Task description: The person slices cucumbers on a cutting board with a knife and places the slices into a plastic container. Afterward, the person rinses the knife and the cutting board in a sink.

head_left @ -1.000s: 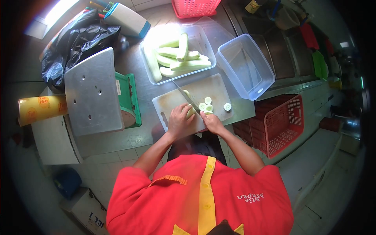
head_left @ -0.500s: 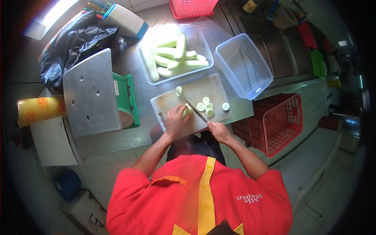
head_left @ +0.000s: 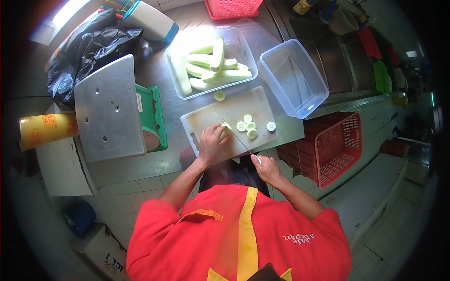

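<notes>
My left hand (head_left: pixel 212 141) is closed on a piece of peeled cucumber (head_left: pixel 225 130) and presses it on the white cutting board (head_left: pixel 255 100). My right hand (head_left: pixel 266 168) grips the handle of a knife (head_left: pixel 242 143), its blade slanting up and left to the cut end of the cucumber. Several round cucumber slices (head_left: pixel 247 126) lie right of the blade, one of them apart near the board's right edge. Another slice (head_left: pixel 219 95) lies at the board's top edge. Beyond the board, a clear tub (head_left: pixel 179 95) holds several whole peeled cucumbers (head_left: pixel 220 70).
An open clear container (head_left: pixel 293 82) stands right of the tub. A green scale (head_left: pixel 157 119) with a metal pan (head_left: pixel 110 112) is at left, near a black plastic bag (head_left: pixel 93 51) and a roll of wrap (head_left: pixel 49 131). A red crate (head_left: pixel 340 150) sits below the counter's right edge.
The slice near the blade's tip has moved up to the board's top edge and now lies flat. The knife has turned slightly, and my right hand has shifted a little right and down.
</notes>
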`<state>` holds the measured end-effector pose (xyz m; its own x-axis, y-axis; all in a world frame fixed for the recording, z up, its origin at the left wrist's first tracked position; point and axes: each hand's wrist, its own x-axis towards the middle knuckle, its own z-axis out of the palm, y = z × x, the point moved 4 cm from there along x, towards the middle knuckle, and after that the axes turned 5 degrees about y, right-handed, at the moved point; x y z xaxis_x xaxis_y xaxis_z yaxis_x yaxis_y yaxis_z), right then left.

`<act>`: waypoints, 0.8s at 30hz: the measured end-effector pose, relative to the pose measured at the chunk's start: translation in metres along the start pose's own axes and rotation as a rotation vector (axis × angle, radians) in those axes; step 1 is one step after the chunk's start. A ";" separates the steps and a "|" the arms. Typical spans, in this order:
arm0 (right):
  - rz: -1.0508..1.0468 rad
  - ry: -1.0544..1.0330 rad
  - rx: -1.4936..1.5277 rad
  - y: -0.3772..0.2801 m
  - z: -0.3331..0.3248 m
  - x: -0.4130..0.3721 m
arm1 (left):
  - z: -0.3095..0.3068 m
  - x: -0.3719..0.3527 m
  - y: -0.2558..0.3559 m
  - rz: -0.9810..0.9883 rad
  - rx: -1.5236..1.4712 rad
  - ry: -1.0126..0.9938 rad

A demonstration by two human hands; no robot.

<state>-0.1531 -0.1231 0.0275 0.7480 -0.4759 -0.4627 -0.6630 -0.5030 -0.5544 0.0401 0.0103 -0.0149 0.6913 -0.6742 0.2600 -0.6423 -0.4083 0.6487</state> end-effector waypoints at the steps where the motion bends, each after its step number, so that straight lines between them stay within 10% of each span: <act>1: 0.001 -0.004 0.000 0.002 0.006 0.006 | -0.001 -0.001 0.000 0.008 -0.014 0.002; 7: -0.046 0.067 0.035 0.005 0.031 0.054 | -0.009 0.002 0.004 0.021 -0.046 0.013; 10: 0.243 -0.234 0.373 0.010 0.027 0.062 | -0.014 -0.003 0.005 0.003 0.046 0.011; 15: -0.060 0.094 0.128 -0.008 0.000 0.034 | -0.007 -0.007 -0.003 -0.025 0.030 0.017; 24: 0.019 0.001 -0.013 0.000 0.000 0.001 | -0.002 -0.006 -0.006 -0.014 0.020 0.012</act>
<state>-0.1527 -0.1231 0.0269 0.7354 -0.4861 -0.4720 -0.6772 -0.5037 -0.5363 0.0402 0.0183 -0.0187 0.7038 -0.6613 0.2595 -0.6390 -0.4298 0.6379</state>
